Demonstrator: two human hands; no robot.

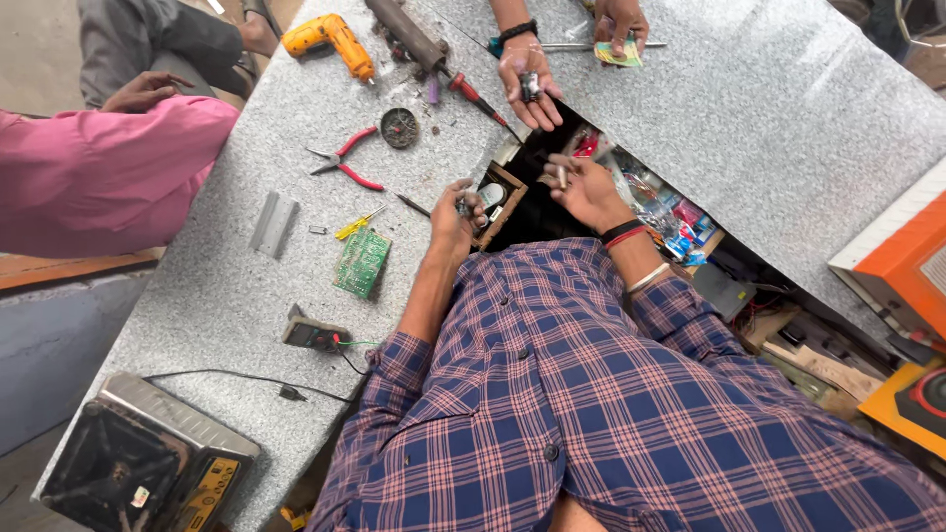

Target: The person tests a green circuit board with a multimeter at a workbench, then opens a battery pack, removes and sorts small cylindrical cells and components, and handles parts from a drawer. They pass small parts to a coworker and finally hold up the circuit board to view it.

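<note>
My left hand is closed around a small dark metal part, at the edge of a small wooden box. My right hand, with black and red bands at the wrist, pinches a small pale cylindrical piece over the dark gap between the two grey tabletops. Across from me, another person's hand lies palm up with a small dark part in it. That person's other hand holds a colourful packet.
On the grey table lie an orange drill, red pliers, a round metal part, a green circuit board, a multimeter and an induction cooker. A person in pink sits at the left. The gap holds clutter.
</note>
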